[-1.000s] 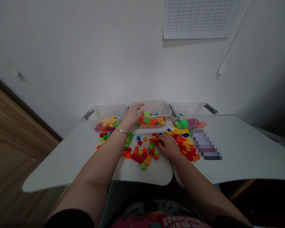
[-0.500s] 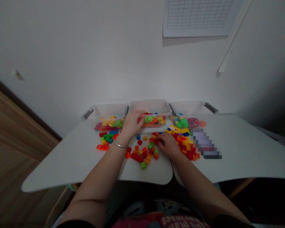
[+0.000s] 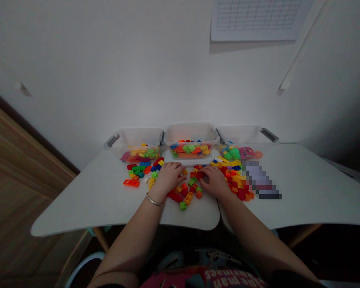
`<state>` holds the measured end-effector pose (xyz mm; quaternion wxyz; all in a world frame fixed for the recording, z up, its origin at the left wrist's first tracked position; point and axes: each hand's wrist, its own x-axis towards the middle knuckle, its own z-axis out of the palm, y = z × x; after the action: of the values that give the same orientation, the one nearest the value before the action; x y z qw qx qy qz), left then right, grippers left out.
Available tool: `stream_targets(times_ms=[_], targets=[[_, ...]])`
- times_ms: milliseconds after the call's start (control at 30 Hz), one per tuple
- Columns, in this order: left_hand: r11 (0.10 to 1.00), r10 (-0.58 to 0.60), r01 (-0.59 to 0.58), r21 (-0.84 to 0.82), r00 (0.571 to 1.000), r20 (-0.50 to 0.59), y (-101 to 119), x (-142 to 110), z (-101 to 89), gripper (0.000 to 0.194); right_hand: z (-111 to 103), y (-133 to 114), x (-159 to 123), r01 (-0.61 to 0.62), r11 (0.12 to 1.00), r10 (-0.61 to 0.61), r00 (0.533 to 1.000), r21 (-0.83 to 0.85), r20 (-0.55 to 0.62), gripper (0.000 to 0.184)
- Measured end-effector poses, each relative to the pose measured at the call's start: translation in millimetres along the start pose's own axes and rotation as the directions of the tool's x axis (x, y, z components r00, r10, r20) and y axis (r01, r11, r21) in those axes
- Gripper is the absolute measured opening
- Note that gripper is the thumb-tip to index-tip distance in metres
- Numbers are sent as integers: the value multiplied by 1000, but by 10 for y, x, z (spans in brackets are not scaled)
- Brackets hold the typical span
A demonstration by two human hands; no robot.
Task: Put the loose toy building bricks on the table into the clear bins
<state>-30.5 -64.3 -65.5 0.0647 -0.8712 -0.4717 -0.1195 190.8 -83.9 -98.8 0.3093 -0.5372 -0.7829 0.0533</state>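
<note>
Flanking blocks point(image 3: 193, 181), 2 hands point(image 3: 169, 177) (inside table edge point(image 3: 195, 227)).

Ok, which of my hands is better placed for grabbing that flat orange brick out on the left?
Probably the left hand: it is nearer the orange brick. The right hand is farther off, fingers at a red brick. Whether the left holds anything is hidden.
</note>
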Motion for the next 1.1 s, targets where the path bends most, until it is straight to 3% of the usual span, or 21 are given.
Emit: stream_targets(times_ms=[267, 600, 733, 867, 967, 1100], targets=[[997, -53, 49, -51, 997, -65, -28, -31, 60, 32, -5, -31, -4, 7, 998, -6, 1000, -56, 27, 36], [987, -94, 83, -137, 992, -80, -37, -53, 129, 25, 60, -35, -12, 59, 998, -59, 998, -4, -22, 30], [986, -91, 80, -145, 993, -70, -36, -49, 130, 25, 97, 12, -10, 37, 994, -21, 988, 102, -152, 32], [991, -90, 81, -103, 992, -92, -19, -52, 149, 25, 55, -33, 43, 21, 938, 98, 942, 347, -321, 28], [991, -90, 77, -106, 989, -117, -14, -58, 160, 26, -102, -139, 158, 40, 852, 207, 890, 522, -406, 25], [988, -110, 95, -123, 987, -116, -9, -65, 145, 28, -403, -205, 452, 96, 833, 224, 841, 544, -492, 24]])
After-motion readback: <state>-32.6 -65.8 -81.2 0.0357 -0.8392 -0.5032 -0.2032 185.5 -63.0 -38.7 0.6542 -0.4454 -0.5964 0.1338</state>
